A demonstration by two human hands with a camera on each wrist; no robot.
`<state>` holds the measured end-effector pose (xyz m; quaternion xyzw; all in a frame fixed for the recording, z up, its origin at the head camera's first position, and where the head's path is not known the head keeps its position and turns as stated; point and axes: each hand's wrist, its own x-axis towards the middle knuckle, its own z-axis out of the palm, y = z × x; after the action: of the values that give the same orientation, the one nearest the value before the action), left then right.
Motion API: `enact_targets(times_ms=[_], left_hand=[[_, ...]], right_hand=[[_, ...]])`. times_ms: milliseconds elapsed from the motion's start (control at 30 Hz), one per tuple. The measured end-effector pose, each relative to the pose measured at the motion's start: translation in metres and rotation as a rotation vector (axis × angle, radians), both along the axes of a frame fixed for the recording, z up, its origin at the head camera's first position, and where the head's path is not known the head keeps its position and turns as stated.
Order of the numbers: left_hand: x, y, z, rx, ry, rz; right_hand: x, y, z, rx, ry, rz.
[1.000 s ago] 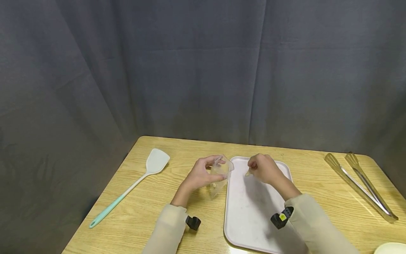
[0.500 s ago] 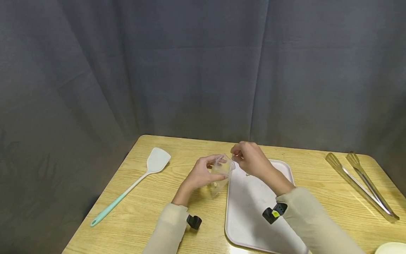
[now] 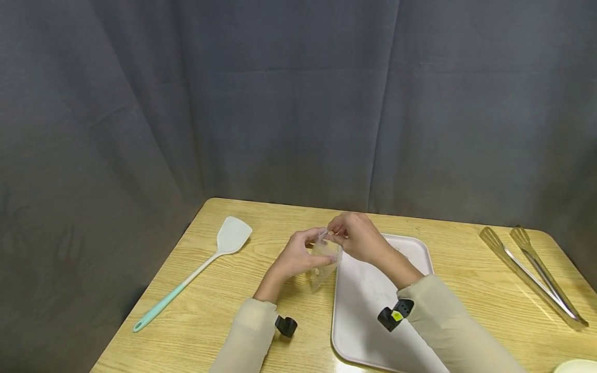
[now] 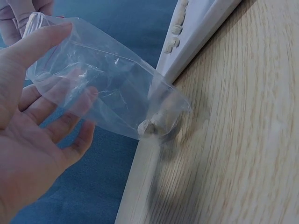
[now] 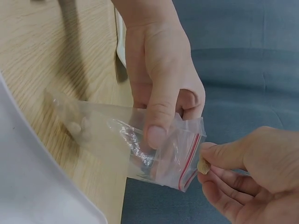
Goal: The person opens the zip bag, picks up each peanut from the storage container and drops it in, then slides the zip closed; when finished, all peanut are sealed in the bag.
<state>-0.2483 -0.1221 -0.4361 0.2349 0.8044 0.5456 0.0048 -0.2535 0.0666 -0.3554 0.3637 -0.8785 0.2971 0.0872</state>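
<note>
Tray (image 3: 361,305): beneath the right grip's (image 3: 356,235) forearm. Clear bag (image 5: 124,140): held in the left grip (image 3: 298,254), mouth beside the right grip. Pale piece (image 5: 203,166): pinched in the right grip; right-wrist view shows it, left-wrist view does not.

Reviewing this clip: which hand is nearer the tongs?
Right. The right hand, pinching a piece at the bag's mouth, is left of the tongs. The left hand, holding the bag, is farther left of them.
</note>
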Motion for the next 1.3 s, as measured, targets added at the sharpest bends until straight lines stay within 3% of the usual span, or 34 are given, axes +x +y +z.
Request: enact_targets(times_ms=[300, 833, 1067, 1300], left_hand=[[0.001, 0.001, 0.002, -0.003, -0.016, 0.021], [0.001, 0.003, 0.002, -0.017, -0.025, 0.007], [-0.001, 0.005, 0.0, 0.017, -0.04, -0.001], [-0.002, 0.004, -0.001, -0.006, -0.055, 0.003]], right_hand=[[0.003, -0.001, 0.001, -0.01, 0.0, 0.006], [0.005, 0.007, 0.003, 0.004, -0.028, -0.017], [-0.006, 0.042, 0.002, 0.008, -0.082, -0.122], [-0.024, 0.085, -0.02, 0.091, -0.1, -0.219]])
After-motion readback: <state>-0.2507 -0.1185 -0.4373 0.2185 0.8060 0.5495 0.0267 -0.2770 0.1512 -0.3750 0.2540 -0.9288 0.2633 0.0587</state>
